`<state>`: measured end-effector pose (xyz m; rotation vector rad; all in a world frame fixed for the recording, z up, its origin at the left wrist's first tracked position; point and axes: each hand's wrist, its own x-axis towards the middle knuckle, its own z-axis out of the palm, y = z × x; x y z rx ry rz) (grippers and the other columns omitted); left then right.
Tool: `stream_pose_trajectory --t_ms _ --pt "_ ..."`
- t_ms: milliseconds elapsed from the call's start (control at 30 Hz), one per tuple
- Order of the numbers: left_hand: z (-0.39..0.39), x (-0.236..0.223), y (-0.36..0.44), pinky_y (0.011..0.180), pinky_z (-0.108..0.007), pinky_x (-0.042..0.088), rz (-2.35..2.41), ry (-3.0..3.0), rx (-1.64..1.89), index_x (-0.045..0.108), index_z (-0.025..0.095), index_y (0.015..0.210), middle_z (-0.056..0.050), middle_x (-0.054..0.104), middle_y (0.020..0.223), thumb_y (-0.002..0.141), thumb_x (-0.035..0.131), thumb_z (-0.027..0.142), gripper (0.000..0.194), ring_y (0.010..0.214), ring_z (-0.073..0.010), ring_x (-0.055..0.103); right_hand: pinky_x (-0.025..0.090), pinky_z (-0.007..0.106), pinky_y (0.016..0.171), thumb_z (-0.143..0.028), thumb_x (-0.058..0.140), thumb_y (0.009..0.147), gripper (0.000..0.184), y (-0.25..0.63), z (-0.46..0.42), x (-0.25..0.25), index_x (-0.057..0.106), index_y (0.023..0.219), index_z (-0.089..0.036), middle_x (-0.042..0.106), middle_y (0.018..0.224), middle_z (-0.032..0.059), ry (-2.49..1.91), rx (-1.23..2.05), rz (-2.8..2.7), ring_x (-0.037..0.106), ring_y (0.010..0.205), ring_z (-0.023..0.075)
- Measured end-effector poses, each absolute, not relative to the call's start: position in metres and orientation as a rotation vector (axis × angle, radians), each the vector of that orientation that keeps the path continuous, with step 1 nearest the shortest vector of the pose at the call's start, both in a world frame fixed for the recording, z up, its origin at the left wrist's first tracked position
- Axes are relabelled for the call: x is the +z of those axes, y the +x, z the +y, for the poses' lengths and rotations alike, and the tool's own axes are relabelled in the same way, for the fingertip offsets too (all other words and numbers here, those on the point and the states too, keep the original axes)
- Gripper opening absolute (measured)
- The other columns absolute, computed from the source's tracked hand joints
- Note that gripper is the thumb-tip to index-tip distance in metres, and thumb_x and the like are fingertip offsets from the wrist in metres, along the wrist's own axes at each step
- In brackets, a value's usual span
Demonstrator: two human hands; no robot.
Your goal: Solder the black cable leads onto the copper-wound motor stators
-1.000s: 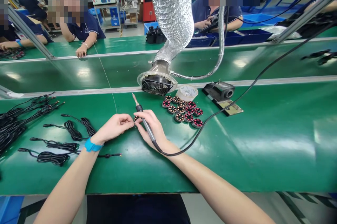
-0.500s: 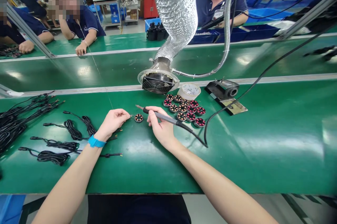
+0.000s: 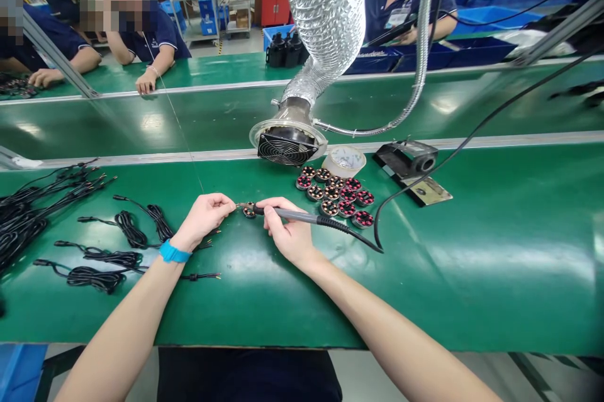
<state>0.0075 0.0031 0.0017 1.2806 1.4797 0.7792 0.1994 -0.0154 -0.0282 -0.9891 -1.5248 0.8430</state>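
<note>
My right hand (image 3: pixel 287 232) is closed around a soldering iron (image 3: pixel 302 217) held nearly flat, its tip pointing left over a small round stator (image 3: pixel 248 211) that lies on the green bench (image 3: pixel 448 276). My left hand (image 3: pixel 204 216), with a blue wrist strap (image 3: pixel 173 253), pinches a thin wire end right beside the iron's tip and the stator. The wire itself is too fine to follow. The iron's black cord (image 3: pixel 425 169) loops away to the right.
A cluster of several stators (image 3: pixel 335 193) and a white tub (image 3: pixel 346 160) lie under the fume extractor fan (image 3: pixel 287 144) and silver duct (image 3: pixel 321 24). An iron stand (image 3: pixel 410 166) sits to the right, black cable bundles (image 3: pixel 94 245) to the left. Other people work across the far benches.
The iron swung from upright to nearly flat, and its tip has come down to the stator. My left hand stayed pinched and moved in against the tip.
</note>
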Motion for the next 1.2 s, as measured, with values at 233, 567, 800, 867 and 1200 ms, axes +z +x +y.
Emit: stream_pose_trajectory --t_ms 233,567,800,867,1200 --pt "0.0031 0.0004 0.0078 0.042 -0.021 0.024 1.485 1.266 0.788 0.062 0.015 0.072 0.006 0.042 0.049 0.071 0.069 0.042 0.028 0.043 -0.007 0.034 0.052 0.027 0.057 -0.034 0.051 0.095 0.023 0.1991 -0.0149 -0.0272 0.069 0.091 -0.02 0.061 0.061 0.0 -1.001 0.86 -1.537 0.064 0.063 0.0163" --pt "0.0029 -0.001 0.0064 0.042 -0.02 0.026 1.488 1.286 0.78 0.063 0.015 0.073 0.006 0.042 0.05 0.073 0.069 0.043 0.029 0.044 -0.0071 0.034 0.047 0.025 0.05 -0.038 0.052 0.094 0.025 0.1998 -0.0138 -0.0251 0.068 0.091 -0.019 0.06 0.06 -0.0011 -0.992 0.9 -1.393 0.058 0.052 0.013" --pt "0.0029 -0.0009 0.0066 0.042 -0.02 0.027 1.486 1.281 0.783 0.063 0.015 0.073 0.006 0.043 0.05 0.072 0.07 0.044 0.029 0.043 -0.007 0.036 0.048 0.025 0.051 -0.039 0.052 0.095 0.025 0.1999 -0.0135 -0.0269 0.068 0.091 -0.02 0.06 0.061 -0.0006 -0.997 0.882 -1.418 0.059 0.055 0.0138" --pt "0.0029 -0.0006 0.0068 0.042 -0.02 0.027 1.489 1.28 0.783 0.063 0.015 0.073 0.006 0.044 0.05 0.072 0.07 0.043 0.029 0.043 -0.007 0.036 0.048 0.025 0.051 -0.038 0.051 0.095 0.025 0.1999 -0.0134 -0.0272 0.068 0.091 -0.02 0.061 0.062 -0.0001 -1.002 0.869 -1.425 0.06 0.056 0.0144" --pt "0.0031 0.0 0.0075 0.041 -0.02 0.026 1.485 1.281 0.789 0.063 0.015 0.073 0.005 0.044 0.05 0.073 0.07 0.042 0.028 0.044 -0.0066 0.036 0.05 0.026 0.054 -0.037 0.051 0.095 0.025 0.2005 -0.0125 -0.0281 0.069 0.092 -0.02 0.062 0.065 0.001 -1.027 0.819 -1.442 0.062 0.061 0.0153"
